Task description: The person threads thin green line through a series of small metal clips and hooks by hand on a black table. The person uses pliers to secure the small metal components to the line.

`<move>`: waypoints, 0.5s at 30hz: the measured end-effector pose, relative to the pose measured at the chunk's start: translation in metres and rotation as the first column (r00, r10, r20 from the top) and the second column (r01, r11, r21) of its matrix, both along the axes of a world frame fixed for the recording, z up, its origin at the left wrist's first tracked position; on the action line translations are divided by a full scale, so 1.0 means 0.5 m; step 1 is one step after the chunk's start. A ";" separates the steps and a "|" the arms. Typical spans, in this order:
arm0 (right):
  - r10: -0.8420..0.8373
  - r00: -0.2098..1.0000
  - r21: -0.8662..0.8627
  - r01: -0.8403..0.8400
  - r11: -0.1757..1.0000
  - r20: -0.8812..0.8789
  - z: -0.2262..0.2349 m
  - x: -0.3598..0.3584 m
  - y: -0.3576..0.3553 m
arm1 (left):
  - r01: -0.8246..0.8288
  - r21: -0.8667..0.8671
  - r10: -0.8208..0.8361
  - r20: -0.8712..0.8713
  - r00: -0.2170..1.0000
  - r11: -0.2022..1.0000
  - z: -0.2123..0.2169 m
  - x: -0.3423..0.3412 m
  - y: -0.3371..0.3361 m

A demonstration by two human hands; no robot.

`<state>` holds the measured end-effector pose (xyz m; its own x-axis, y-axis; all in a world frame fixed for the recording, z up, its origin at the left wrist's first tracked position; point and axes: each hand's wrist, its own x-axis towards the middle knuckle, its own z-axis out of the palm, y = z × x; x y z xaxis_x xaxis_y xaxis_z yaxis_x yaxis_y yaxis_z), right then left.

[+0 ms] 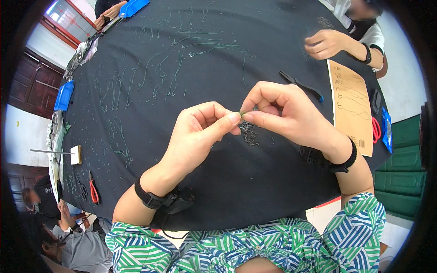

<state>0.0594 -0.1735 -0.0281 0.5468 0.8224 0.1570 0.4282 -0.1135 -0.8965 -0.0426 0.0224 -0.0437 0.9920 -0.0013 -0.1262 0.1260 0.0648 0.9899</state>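
Note:
Over the middle of the black-covered table (pixel 273 182), my left hand (pixel 195 129) and my right hand (pixel 289 113) meet fingertip to fingertip. Thumb and forefinger of each are pinched together on a bit of green thread (pixel 241 114). Anything else between the fingertips is too small to make out. Just under the fingers lies a small pile of dark metal pieces, hook-like in shape (pixel 249 135), partly hidden by my right hand. Beyond my hands, several lengths of green thread (pixel 214 48) are spread over the cloth, some with small hook-like ends.
Black-handled pliers (pixel 302 86) lie beyond my right hand, next to a brown paper sheet (pixel 349 107) and red-handled scissors (pixel 376 130). Red-handled pliers (pixel 94 189) and a white block (pixel 76 155) are at left. A co-worker's hand (pixel 325 44) works at the far right.

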 end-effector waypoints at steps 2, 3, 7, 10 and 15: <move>0.003 1.000 -0.008 -0.003 1.000 0.012 0.001 0.001 0.000 | 0.004 0.001 -0.004 -0.001 1.000 1.000 0.001 0.001 0.000; -0.003 1.000 -0.010 0.003 1.000 0.005 0.001 -0.001 0.000 | 0.003 0.001 -0.003 -0.002 1.000 1.000 -0.001 0.001 0.000; -0.007 0.996 -0.051 0.012 0.999 0.092 0.009 0.002 -0.001 | -0.008 0.036 0.007 0.036 0.999 0.999 -0.003 0.001 0.000; -0.025 0.947 -0.050 0.043 0.998 0.321 0.015 0.003 -0.003 | -0.019 0.102 0.010 0.088 0.996 0.995 -0.007 0.000 -0.002; -0.085 0.885 -0.077 0.134 0.988 0.458 0.060 0.049 -0.057 | -0.040 0.115 0.021 0.161 0.987 0.993 -0.013 0.002 0.012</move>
